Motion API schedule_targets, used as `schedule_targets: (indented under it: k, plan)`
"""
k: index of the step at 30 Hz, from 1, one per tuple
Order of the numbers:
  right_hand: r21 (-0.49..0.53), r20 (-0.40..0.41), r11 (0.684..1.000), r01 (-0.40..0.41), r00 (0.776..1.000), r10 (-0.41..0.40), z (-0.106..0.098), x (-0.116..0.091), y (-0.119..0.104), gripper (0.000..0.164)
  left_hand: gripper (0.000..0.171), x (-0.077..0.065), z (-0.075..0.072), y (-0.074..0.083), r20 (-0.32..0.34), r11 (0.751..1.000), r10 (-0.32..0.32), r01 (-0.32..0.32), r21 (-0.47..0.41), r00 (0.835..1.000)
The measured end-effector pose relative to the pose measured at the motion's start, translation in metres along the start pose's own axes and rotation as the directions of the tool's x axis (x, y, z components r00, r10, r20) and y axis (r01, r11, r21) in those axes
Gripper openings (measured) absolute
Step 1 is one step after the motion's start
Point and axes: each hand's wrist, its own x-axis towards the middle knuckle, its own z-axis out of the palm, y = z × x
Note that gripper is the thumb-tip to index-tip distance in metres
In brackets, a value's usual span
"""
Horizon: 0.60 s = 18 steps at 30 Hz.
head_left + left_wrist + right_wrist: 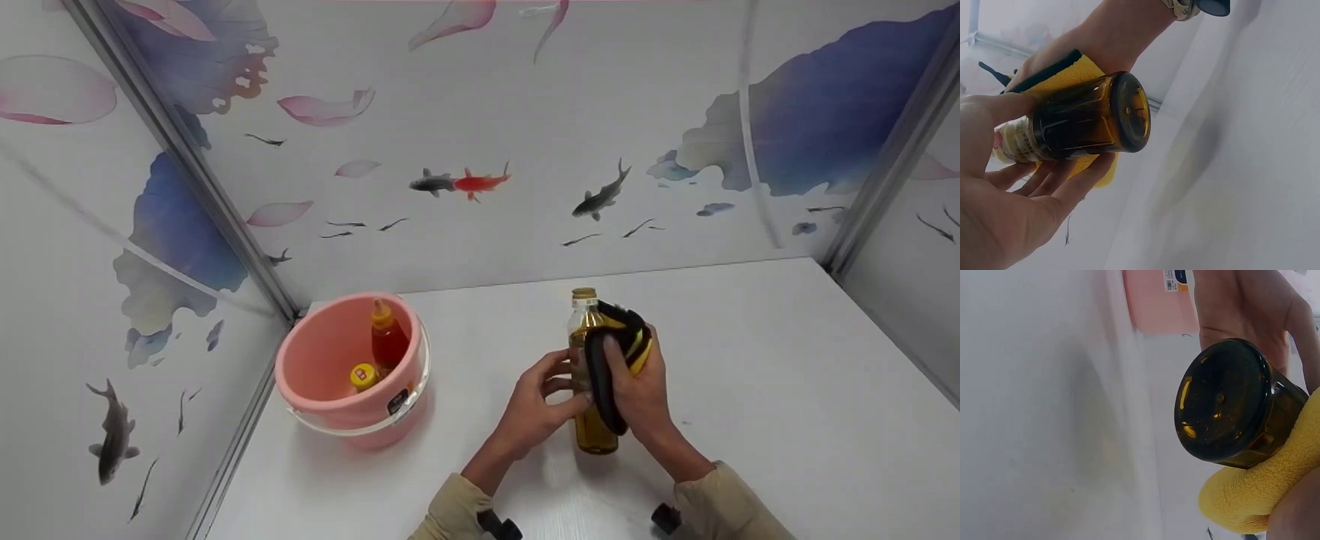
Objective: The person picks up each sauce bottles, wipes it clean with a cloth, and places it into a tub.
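Observation:
A glass bottle (595, 435) of amber liquid, with a gold cap and a label, is held up off the white table. My left hand (534, 409) grips its side, the thumb and fingers on either side of the glass in the left wrist view. A thick cloth (1252, 489), yellow with black edging, is in my right hand (641, 394), which presses it around the bottle's right side. The bottle's round base (1131, 112) faces the camera in the left wrist view. Cloth and fingers hide part of the label.
On the table's left stands a pink bucket (292, 382) with a white handle (352, 431). Inside are a red squeeze bottle (388, 349) with a yellow nozzle and a yellow-capped container (364, 376). Printed wall panels (480, 97) enclose the table (787, 375).

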Motion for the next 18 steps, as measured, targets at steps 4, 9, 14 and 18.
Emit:
schedule_targets:
  k: [4, 9, 14, 18]
  plan:
    - [0.001, 0.007, 1.0, 0.013, 1.0, -0.013, 0.001, 0.0, 0.001, 0.04, 0.061, 0.001, -0.002, 0.0, -0.012, 1.0, 0.013, -0.013, -0.014, 1.0]
    - [-0.011, 0.026, 1.0, 0.019, 0.999, -0.018, 0.005, -0.001, 0.002, 0.041, 0.061, 0.003, -0.005, 0.003, -0.066, 0.999, 0.018, -0.02, -0.025, 0.998]
    - [-0.021, 0.051, 1.0, 0.014, 0.999, -0.013, 0.008, -0.004, 0.005, 0.043, 0.068, 0.003, -0.008, 0.006, -0.132, 0.997, -0.002, -0.009, -0.083, 0.991]
    - [-0.025, 0.076, 1.0, 0.012, 0.997, -0.01, 0.011, -0.007, 0.006, 0.044, 0.07, 0.003, -0.01, 0.007, -0.173, 0.991, -0.022, -0.001, -0.132, 0.985]
